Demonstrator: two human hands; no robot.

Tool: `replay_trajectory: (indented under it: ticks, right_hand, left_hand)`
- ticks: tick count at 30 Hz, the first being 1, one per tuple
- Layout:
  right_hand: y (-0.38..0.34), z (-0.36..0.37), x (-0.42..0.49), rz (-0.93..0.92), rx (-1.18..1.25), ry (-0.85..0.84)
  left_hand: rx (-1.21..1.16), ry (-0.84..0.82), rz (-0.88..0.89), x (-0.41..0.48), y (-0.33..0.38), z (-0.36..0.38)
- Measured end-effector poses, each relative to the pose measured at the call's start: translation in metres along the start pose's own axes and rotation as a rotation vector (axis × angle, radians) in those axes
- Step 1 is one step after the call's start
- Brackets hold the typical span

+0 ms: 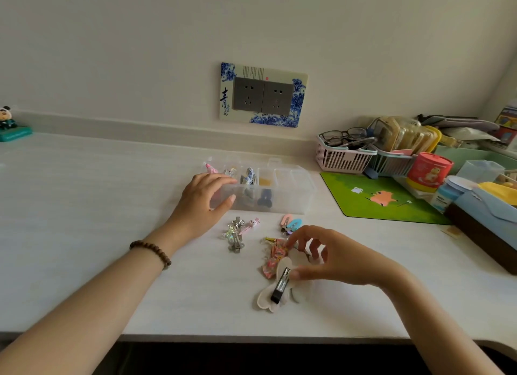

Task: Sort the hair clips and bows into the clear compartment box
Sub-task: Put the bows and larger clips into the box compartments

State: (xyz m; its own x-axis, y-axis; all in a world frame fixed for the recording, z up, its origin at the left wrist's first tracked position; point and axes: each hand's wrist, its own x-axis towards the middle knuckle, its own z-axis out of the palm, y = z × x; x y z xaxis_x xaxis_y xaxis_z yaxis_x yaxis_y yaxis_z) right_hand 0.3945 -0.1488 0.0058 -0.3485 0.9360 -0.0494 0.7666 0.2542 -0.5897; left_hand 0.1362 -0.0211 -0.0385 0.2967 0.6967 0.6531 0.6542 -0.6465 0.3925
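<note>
Left hand (205, 198) steadies box (291, 190), fingers loosely curled on its left end. Right hand (321, 258) pinches white bow (268, 296) near box front, seemingly by metal clip. I judge bow light, floppy; grip clip.

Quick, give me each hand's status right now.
Left hand: open, fingers resting against the left end of the clear compartment box, holding nothing.
Right hand: grip closed on the white bow clip, thumb pressing near its metal clasp.
</note>
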Motion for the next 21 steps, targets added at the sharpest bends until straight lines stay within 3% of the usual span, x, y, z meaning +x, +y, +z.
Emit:
replay_trajectory:
  ticks: [11, 21]
  right_hand:
    - [0.004, 0.016, 0.002, 0.025, 0.073, 0.220]
    - [0.003, -0.029, 0.030, 0.001, 0.646, 0.457]
  left_hand:
    - [0.071, -0.010, 0.011, -0.005, 0.005, -0.001]
    - [0.150, -0.057, 0.093, -0.005, 0.015, 0.002]
